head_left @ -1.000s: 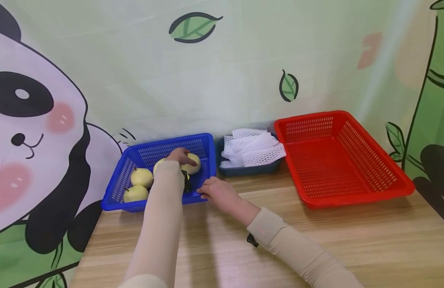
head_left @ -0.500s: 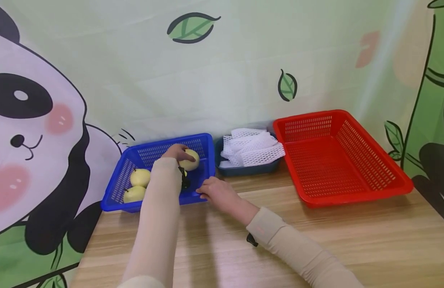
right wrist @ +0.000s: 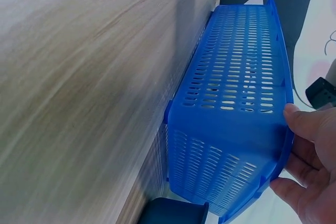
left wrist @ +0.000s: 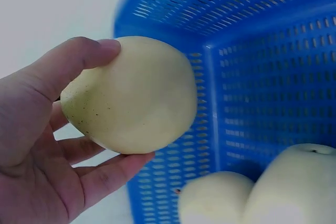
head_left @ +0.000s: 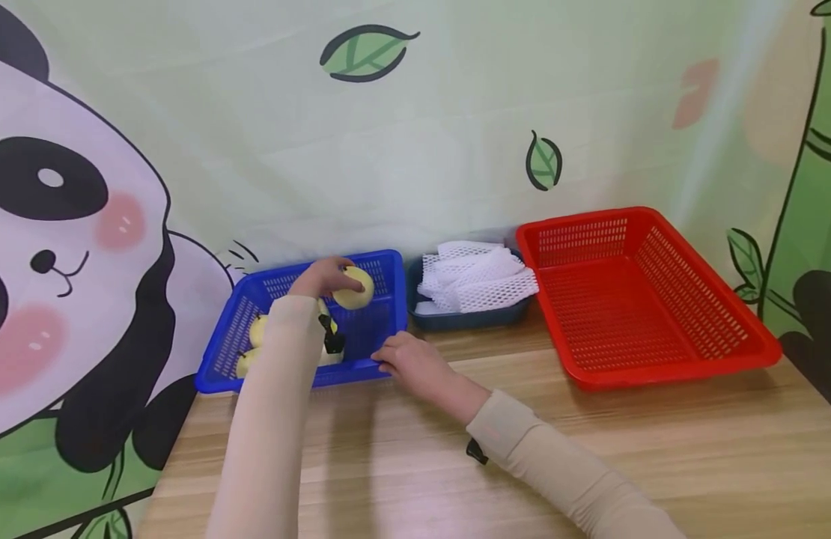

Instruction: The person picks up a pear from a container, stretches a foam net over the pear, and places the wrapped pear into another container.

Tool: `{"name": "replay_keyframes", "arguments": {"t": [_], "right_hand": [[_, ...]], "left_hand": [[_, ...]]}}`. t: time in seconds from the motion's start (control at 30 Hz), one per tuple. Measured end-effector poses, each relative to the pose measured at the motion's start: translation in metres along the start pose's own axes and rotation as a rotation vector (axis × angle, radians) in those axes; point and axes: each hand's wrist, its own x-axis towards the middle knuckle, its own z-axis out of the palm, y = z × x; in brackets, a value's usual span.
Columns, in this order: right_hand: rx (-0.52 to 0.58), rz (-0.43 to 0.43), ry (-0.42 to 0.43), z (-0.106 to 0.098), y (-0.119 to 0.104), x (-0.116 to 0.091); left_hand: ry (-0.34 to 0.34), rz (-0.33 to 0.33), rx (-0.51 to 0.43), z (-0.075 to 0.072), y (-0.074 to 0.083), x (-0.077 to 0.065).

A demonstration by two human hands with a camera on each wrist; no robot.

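My left hand [head_left: 321, 277] holds a pale yellow pear [head_left: 357, 288] above the blue basket [head_left: 382, 322]. In the left wrist view the thumb lies on one side of the pear [left wrist: 142, 95] and the fingers curl under the other. More pears [left wrist: 215, 198] lie in the basket below, partly hidden by the left sleeve in the head view. At the basket's front right corner, my right hand [head_left: 415, 367] pinches the rim, thumb on one side and fingers on the other, as the right wrist view shows [right wrist: 315, 156].
Right of the blue basket stands a small dark blue bin [head_left: 449, 320] heaped with white foam net sleeves [head_left: 483, 277]. A large red basket [head_left: 631, 314] sits farther right on the wooden table [head_left: 402, 464]. Behind them hangs a printed panda backdrop [head_left: 456, 112].
The left hand has lifted the pear up from among the others, slightly back and to the left. The right hand stays on the basket's corner.
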Motion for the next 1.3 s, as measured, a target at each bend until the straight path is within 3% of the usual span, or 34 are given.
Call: {"name": "replay_keyframes", "arguments": {"t": [0.17, 0.4, 0.67, 0.93, 1.1, 1.3], "right_hand": [[0.001, -0.009, -0.001, 0.001, 0.0, 0.0], [0.015, -0.009, -0.009, 0.001, -0.004, -0.001], [0.012, -0.008, -0.042, 0.004, -0.006, 0.0], [0.023, -0.063, -0.001, -0.019, -0.007, -0.02], [0.069, 0.044, 0.034, -0.041, -0.006, -0.041], [0.115, 0.155, 0.154, -0.064, -0.002, -0.069]], "left_hand": [[0.016, 0.028, -0.01, -0.005, 0.004, -0.008], [0.096, 0.121, 0.03, -0.004, 0.007, -0.021], [0.144, 0.202, -0.036, 0.003, 0.015, -0.045], [0.167, 0.317, -0.068, 0.015, 0.028, -0.066], [0.205, 0.401, -0.053, 0.026, 0.039, -0.076], [0.204, 0.49, -0.031, 0.041, 0.052, -0.087]]}}
